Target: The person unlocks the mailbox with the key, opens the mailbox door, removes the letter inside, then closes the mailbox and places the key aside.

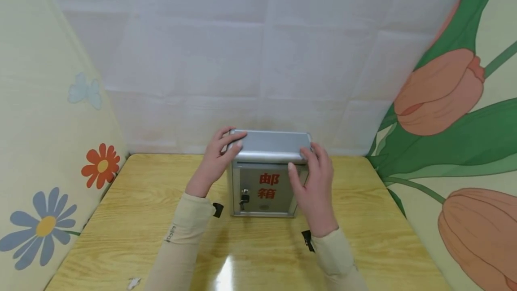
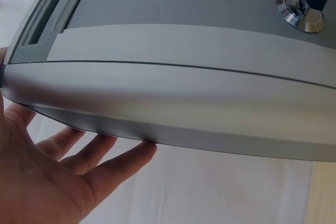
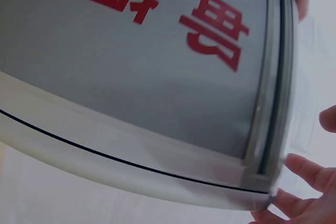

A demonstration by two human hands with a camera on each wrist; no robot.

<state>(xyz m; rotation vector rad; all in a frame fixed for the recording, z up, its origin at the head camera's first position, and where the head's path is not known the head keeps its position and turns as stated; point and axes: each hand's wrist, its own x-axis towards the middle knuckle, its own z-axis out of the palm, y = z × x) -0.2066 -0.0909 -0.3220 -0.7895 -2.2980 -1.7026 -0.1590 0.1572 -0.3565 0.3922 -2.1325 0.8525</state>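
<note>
A grey metal mailbox (image 1: 274, 143) with red characters stands upright on the wooden table, its slot high on the front. My left hand (image 1: 214, 158) touches its upper left corner, with fingertips and thumb on the top. In the left wrist view, that hand's fingers (image 2: 123, 169) extend along the box's side. At the upper right corner is my right hand (image 1: 317, 187), its fingertips at the edge and its thumb in front of the door. The right wrist view shows fingers (image 3: 307, 171) at that corner, the thumb apart. A key (image 1: 244, 199) hangs in the door's lock (image 2: 293, 11).
The wood-grain table (image 1: 363, 219) extends around the box. Behind it hangs a creased white cloth (image 1: 202, 57). Flower-printed walls (image 1: 32, 125) flank both sides. A small whitish patch (image 1: 134, 283) marks the table near its front left.
</note>
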